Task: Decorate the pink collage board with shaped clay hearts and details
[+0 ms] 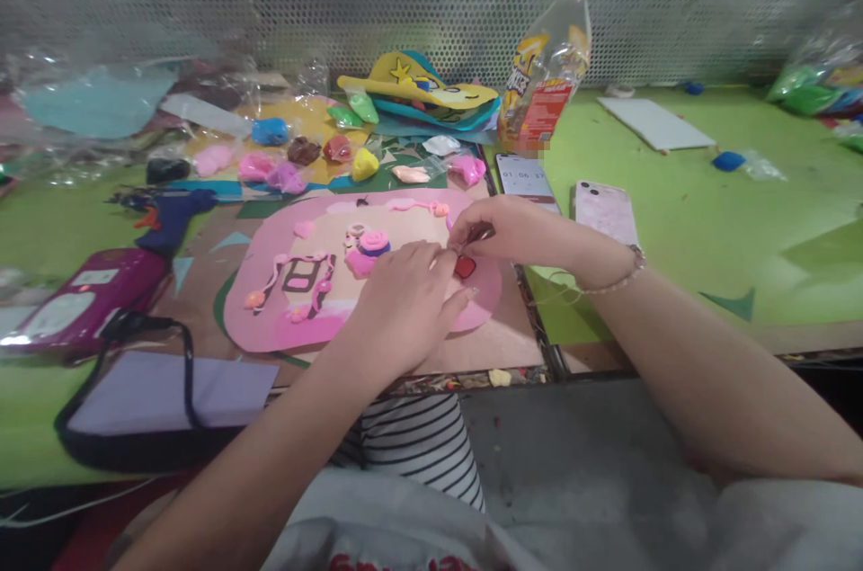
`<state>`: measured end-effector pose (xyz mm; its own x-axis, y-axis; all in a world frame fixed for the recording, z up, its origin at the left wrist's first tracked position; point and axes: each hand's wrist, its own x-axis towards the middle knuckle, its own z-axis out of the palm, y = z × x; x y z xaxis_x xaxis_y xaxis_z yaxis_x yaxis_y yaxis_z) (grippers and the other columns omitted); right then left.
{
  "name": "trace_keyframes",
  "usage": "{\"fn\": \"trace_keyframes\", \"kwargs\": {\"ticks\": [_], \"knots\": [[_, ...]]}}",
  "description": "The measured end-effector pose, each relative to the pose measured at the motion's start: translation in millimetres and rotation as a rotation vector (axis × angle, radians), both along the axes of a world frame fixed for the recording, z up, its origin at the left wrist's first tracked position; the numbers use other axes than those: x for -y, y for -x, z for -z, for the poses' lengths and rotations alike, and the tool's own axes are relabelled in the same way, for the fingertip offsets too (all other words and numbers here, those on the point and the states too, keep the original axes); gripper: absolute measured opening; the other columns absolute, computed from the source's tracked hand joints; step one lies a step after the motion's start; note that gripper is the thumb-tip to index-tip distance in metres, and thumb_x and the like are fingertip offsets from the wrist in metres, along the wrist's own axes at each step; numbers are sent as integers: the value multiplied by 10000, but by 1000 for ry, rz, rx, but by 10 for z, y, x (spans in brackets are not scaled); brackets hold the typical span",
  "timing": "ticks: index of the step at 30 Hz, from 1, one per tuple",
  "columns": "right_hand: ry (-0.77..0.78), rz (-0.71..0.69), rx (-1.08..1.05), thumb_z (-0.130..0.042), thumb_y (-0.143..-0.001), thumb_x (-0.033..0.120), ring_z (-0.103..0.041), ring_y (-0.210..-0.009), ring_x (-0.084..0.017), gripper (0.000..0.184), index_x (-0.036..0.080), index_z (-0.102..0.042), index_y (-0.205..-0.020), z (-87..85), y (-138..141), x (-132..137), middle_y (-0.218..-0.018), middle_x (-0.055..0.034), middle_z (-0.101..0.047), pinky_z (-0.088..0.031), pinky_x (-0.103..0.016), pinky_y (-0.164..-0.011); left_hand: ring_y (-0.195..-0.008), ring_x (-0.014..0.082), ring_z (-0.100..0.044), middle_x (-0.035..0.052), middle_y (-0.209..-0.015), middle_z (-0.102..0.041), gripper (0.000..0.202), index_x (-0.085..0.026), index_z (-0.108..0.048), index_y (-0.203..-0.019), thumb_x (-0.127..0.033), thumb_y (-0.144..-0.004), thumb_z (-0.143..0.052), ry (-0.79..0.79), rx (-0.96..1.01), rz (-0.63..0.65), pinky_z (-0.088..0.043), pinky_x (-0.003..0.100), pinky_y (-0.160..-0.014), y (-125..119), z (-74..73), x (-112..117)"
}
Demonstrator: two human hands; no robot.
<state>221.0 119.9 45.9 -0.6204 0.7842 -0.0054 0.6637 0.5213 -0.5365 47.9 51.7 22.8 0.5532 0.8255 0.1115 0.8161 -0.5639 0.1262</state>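
Observation:
On the table lies a pink, rounded paper board (246, 333) decorated with modelling clay: a pink swirl (375, 241), thin pink strands and small flowers. My left hand (411, 297) rests palm down on the board's right half, thumb spread from the other fingers. Its fingertips meet my right hand (489, 229), which has its fingers pinched together low over the board. Whatever is between those fingers is hidden. A red, dark-edged shape (465, 267) shows on the board just below the pinch.
Behind the board lie several bagged clay lumps (270, 131), yellow and blue foam hats (418, 85) and a tilted plastic bottle (546, 67). Two phones (526, 180) lie to the right. At left are a blue glue gun (168, 225), a purple box (101, 292) and a black cable (185, 355).

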Motion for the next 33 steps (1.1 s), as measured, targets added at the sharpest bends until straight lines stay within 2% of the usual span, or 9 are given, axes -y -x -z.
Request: {"fn": "trace_keyframes", "kwargs": {"ticks": [13,18,24,33], "knots": [[-10,-40,40,-557,-763,87,-650,-787,-123,215,183,-712,-878,21,-18,-6,-881,-5,-732,-482,-238,-737,-1079,280,-539,120,-1093,-614,298,-108,-596,-1106,-329,-943,-481,-26,-4,4,-420,430,-940,4,12,-3],[-36,-70,91,-532,-786,91,-634,-754,-114,227,187,-711,-886,28,-10,4,-877,1,-731,-453,-224,-692,-1085,286,-536,125,-1090,-615,299,-104,-604,-1099,-332,-938,-496,-32,-5,1,-417,436,-947,-1,15,4],[-26,-96,119,-521,-827,140,-632,-797,-125,210,179,-691,-944,49,-15,-17,-964,-27,-722,-438,-226,-699,-1096,288,-535,123,-1117,-613,315,-108,-596,-1126,-343,-947,-485,-34,-6,3,-414,439,-953,-5,15,1],[-17,-119,155,-470,-848,118,-630,-829,-151,239,177,-667,-971,44,-36,-5,-996,-47,-712,-433,-249,-713,-1103,285,-531,117,-1126,-610,284,-119,-594,-1101,-331,-944,-489,-39,-4,6,-405,442,-959,7,22,20]]}}
